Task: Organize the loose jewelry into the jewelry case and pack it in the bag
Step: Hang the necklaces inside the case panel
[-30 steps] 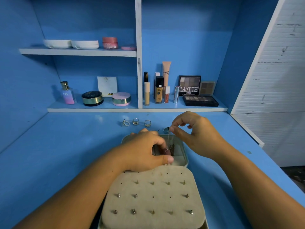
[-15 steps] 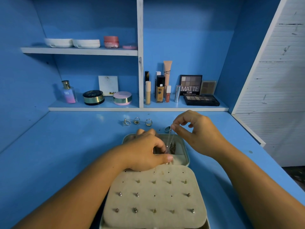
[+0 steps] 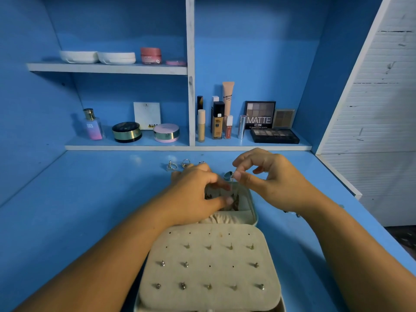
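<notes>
Above the far compartment of the open jewelry case (image 3: pixel 250 207) on the worktop (image 3: pixel 90 199), our right hand (image 3: pixel 270 180) pinches the top of a fine chain (image 3: pixel 235 201) between thumb and forefinger, its other fingers loosely curled. Our left hand (image 3: pixel 193 194) curls into the compartment over the bunched end; whether it grips, we cannot tell. Light, limp and tangle-prone, the chain is, we judge, best held near its ends.

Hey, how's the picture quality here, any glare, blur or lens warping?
Head view: wide-angle stretch splays the forearms and the tabletop edges toward the corners; faint glare patches sit beside the rings; light is dim and blue-tinted; fingertips of the right hand look slightly soft, and the thin chain they pinch barely resolves.
</notes>
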